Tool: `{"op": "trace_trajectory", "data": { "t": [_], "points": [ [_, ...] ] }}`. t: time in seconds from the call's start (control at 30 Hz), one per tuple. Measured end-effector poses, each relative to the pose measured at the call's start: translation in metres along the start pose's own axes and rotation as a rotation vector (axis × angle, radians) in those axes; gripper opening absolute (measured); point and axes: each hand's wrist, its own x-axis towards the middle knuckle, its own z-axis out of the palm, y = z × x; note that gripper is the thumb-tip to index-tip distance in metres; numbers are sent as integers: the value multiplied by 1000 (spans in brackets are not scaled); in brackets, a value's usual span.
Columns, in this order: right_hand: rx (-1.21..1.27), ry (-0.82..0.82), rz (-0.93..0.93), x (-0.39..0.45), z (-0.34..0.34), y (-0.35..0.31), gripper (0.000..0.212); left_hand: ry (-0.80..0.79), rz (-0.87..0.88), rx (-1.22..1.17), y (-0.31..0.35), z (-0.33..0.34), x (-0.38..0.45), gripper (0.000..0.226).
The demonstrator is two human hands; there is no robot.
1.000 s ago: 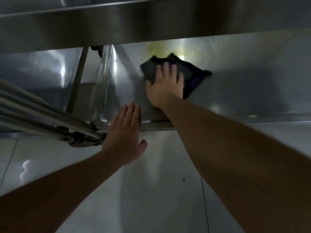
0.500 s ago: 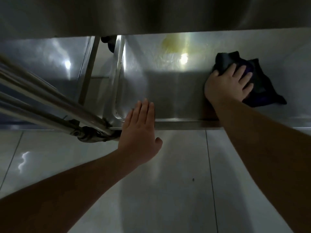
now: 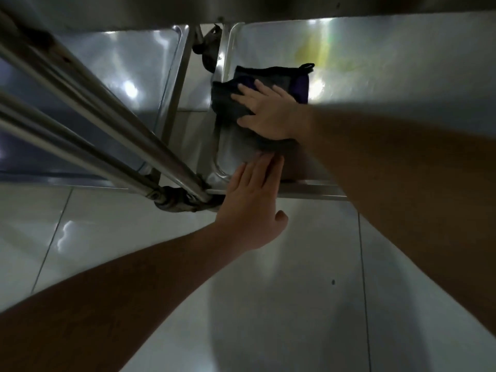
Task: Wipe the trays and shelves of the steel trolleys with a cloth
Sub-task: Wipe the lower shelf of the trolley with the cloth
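1. Right hand (image 3: 268,114): laid flat, palm down, on the dark cloth (image 3: 271,79), fingers straight and slightly spread, pointing toward the shelf's left rim. It presses the cloth against the steel; nothing is curled round it. The forearm crosses in from the right, over the shelf's front edge.
2. Left hand (image 3: 252,202): fingers straight and together, lying over the front edge of the same shelf, fingertips just short of the cloth's near end. The thumb hangs apart, below the edge. It grips nothing.
3. Cloth: lies on the lower steel shelf (image 3: 389,71), against the left rim, spread partly flat; a small loop shows at its far corner. A purple patch shows beside the grey-black fabric.
4. Edges and room: the shelf has a raised, rounded rim on the left and front. To the right of the cloth the shelf surface lies bare and wide. A yellowish stain (image 3: 316,49) sits just beyond the cloth.
5. Left of the shelf, a narrow gap separates it from a second steel tray (image 3: 112,76). Slanting steel tubes (image 3: 88,108) cross that tray and meet a joint at the shelf's front-left corner.
6. Below the shelf's front edge: glossy pale floor tiles (image 3: 268,304).
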Motion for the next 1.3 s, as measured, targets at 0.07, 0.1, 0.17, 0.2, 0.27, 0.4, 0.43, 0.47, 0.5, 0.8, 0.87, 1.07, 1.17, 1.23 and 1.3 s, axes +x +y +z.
{"op": "trace_trajectory", "data": {
  "t": [0.07, 0.1, 0.17, 0.2, 0.27, 0.4, 0.43, 0.47, 0.5, 0.8, 0.87, 1.07, 1.17, 1.23, 1.3],
  "points": [
    [10, -6, -76, -9, 4, 5, 68, 62, 60, -49, -4, -3, -5, 98],
    [8, -4, -108, -13, 7, 6, 67, 97, 96, -52, -8, -5, -7, 90],
    [6, -9, -179, -23, 11, 5, 64, 187, 178, -36, -14, -7, -11, 69],
    [12, -21, -210, -28, 12, 5, 63, 234, 212, -40, -17, -8, -13, 58],
    [14, -44, -259, -39, 16, 1, 62, 302, 224, -73, -22, -10, -19, 40],
    [-13, -29, -335, -68, 30, -10, 58, 389, 89, -152, -29, -20, -22, 21],
    [0, -32, -338, -75, 32, -12, 60, 407, 58, -175, -30, -23, -20, 18],
    [10, -42, -340, -82, 34, -14, 62, 421, 30, -205, -31, -26, -19, 15],
    [15, -50, -343, -87, 35, -15, 65, 437, 1, -239, -31, -30, -17, 13],
    [-93, 40, -368, -153, 52, 21, 80, 338, -152, -209, -19, -39, -7, 34],
    [-91, 73, -369, -170, 55, 39, 78, 239, -170, -184, -14, -36, -3, 46],
    [-125, 180, -279, -220, 59, 83, 79, 31, -77, -46, 13, -20, 8, 64],
    [-149, 193, -213, -240, 58, 99, 81, -27, -28, 14, 31, -15, 10, 69],
    [-151, 198, -176, -255, 56, 112, 81, -49, -10, 53, 42, -14, 11, 75],
    [-136, 194, -140, -271, 52, 126, 78, -73, -7, 57, 55, -11, 14, 75]
  ]
}}
